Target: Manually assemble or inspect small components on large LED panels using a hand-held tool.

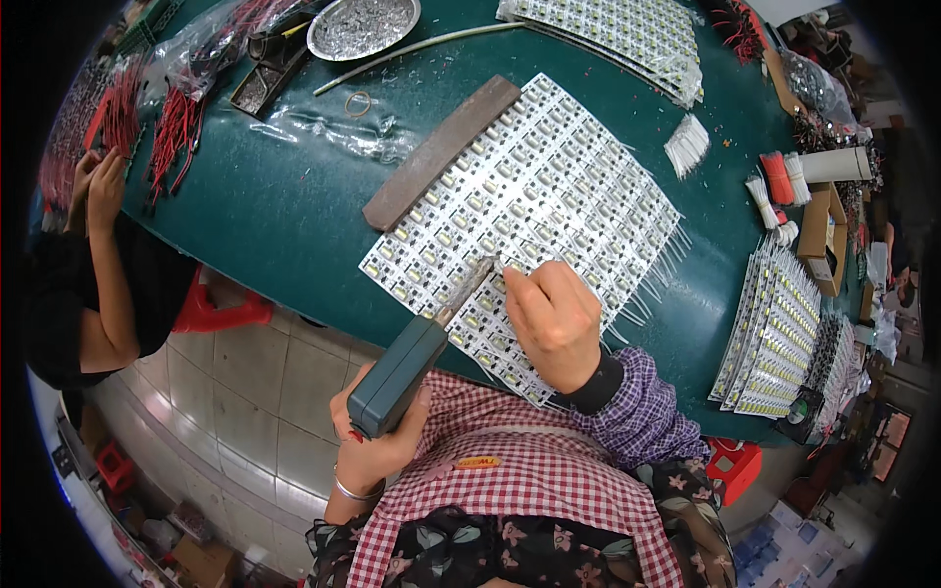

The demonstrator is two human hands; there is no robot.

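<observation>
My left hand (384,449) is wrapped round a dark green soldering gun (397,377). The gun's metal tip reaches up to the surface of a white panel of small LED boards (578,176), close to my right fingertips. My right hand (556,323) rests over the panel with thumb and forefinger pinched together beside the tip; what they hold is too small to make out. Thin white wires (642,304) stick out along the panel's right edge. A brown flat bar (441,152) lies across the panel's upper left edge.
Stacked LED panels (627,39) lie at the far side; more panels (769,333) stand at the right. White wire bundles (687,147), a metal dish (363,27) of silvery bits and a cardboard box (823,238) surround the work. At left, another person's hands (100,186) handle red wires (176,132).
</observation>
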